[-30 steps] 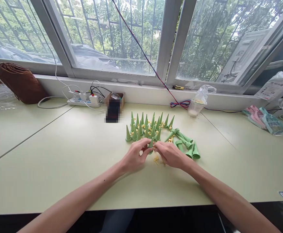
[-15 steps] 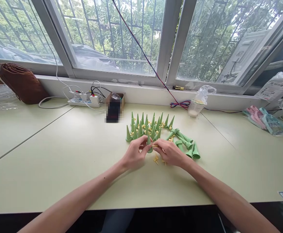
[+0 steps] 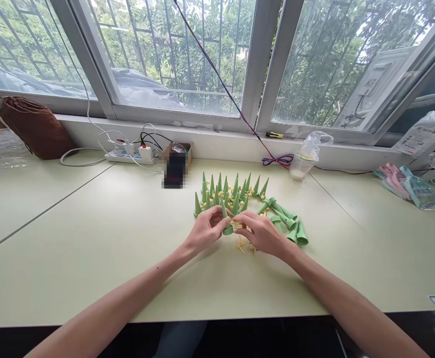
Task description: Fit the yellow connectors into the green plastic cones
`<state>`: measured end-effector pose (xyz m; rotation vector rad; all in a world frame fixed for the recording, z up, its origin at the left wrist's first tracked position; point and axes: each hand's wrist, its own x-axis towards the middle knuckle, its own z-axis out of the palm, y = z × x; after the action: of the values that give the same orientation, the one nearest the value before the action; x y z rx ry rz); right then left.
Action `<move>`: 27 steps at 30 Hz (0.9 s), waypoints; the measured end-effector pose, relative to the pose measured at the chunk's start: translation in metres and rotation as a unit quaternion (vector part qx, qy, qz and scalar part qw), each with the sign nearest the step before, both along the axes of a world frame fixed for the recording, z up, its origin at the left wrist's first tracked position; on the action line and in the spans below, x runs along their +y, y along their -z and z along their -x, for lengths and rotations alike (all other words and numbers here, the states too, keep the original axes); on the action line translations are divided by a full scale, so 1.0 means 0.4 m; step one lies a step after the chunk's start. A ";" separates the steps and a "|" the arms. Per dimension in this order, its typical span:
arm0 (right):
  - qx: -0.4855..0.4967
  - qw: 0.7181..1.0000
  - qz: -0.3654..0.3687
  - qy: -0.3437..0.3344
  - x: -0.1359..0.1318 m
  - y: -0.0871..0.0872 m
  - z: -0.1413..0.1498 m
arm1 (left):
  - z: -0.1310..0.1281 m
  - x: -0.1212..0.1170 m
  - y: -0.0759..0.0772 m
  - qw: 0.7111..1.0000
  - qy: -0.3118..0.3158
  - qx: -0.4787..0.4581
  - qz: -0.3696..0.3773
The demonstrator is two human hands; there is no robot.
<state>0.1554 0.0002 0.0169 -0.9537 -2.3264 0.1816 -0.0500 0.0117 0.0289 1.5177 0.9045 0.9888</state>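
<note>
My left hand [image 3: 205,229] pinches a green plastic spike [image 3: 227,229], a hollow-looking cone with a wide collar, held tip up and slightly tilted. Beside its collar, my right hand [image 3: 260,231] has thumb and fingers curled around a small yellow plastic piece, partly hidden by the fingertips. Behind the hands, several green spikes [image 3: 197,205] stand upright in rows with yellow pieces among them. A few loose yellow pieces [image 3: 240,244] lie on the table just below my right hand. To the right, several more green spikes [image 3: 285,219] lie or stand in a loose heap.
The pale green table [image 3: 90,258] runs up to the window ledge. Along the back are a brown pouch [image 3: 34,129], a power strip [image 3: 128,158], a small box with a blurred dark item [image 3: 174,171], bundled wire [image 3: 277,160] and a bagged cup [image 3: 300,166]. Pink and teal items [image 3: 407,184] lie far right.
The spike in my left hand has tilted and shifted slightly left. My right fingers have spread a little beside the collar. The rows of spikes stay put.
</note>
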 end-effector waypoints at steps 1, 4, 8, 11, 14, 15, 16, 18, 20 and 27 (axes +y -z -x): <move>0.002 1.000 -0.004 0.000 0.001 0.000 0.000 | 0.000 0.000 -0.001 1.000 0.002 -0.003 0.006; 0.012 1.000 -0.011 -0.002 0.003 0.002 0.001 | 0.003 -0.002 -0.006 0.999 0.019 -0.008 0.027; 0.036 0.999 -0.010 -0.013 0.004 0.002 0.002 | 0.010 -0.002 -0.011 0.998 0.041 -0.015 0.044; 0.053 0.998 -0.002 -0.021 0.005 0.002 0.002 | 0.013 -0.002 -0.012 0.997 0.050 -0.016 0.049; 0.061 0.998 0.006 -0.029 0.007 0.004 0.000 | 0.015 -0.002 -0.012 0.997 0.060 -0.009 0.055; 0.063 0.997 0.006 -0.033 0.008 0.005 0.000 | 0.015 -0.002 -0.013 0.996 0.062 -0.006 0.057; 0.064 0.997 0.005 -0.035 0.009 0.006 -0.001 | 0.015 -0.002 -0.013 0.996 0.064 -0.004 0.059; 0.066 0.997 0.004 -0.038 0.010 0.009 -0.003 | 0.015 -0.002 -0.014 0.996 0.067 -0.001 0.060; 0.067 0.997 0.008 -0.041 0.011 0.011 -0.003 | 0.014 -0.003 -0.014 0.996 0.069 0.003 0.059; 0.068 0.996 0.039 -0.050 0.014 0.014 -0.004 | 0.013 -0.003 -0.003 0.997 0.067 0.020 0.040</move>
<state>0.1570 0.0057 0.0113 -0.8358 -2.2566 0.3683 -0.0552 0.0106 0.0302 1.5152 0.8491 0.8189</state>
